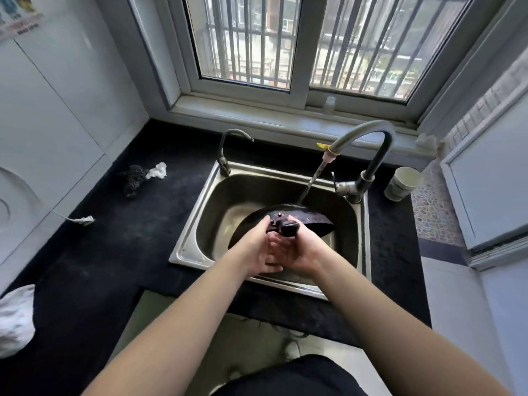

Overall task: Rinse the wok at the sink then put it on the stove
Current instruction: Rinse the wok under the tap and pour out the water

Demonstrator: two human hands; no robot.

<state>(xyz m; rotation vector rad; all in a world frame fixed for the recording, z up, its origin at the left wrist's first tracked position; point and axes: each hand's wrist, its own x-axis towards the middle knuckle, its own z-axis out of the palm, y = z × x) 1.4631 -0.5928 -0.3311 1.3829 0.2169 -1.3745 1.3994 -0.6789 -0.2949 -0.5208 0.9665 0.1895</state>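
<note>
A black wok (310, 220) sits tilted in the steel sink (197, 218), its short black handle (288, 227) pointing toward me. Both hands meet at that handle: my left hand (257, 250) cups it from below and the left, and my right hand (303, 252) wraps it from the right. Water runs from the curved tap (371, 144) in a slanted stream onto the wok's far rim. The wok's inside is mostly hidden by its tilt. No stove is in view.
A black counter (120, 224) surrounds the sink. On it lie a dark scrubber (134, 178) with a white rag, a white plug (84, 220), a white cup (403, 184) at the right and a white cloth (15, 318) at the left edge. A second, smaller tap (228, 150) stands back left.
</note>
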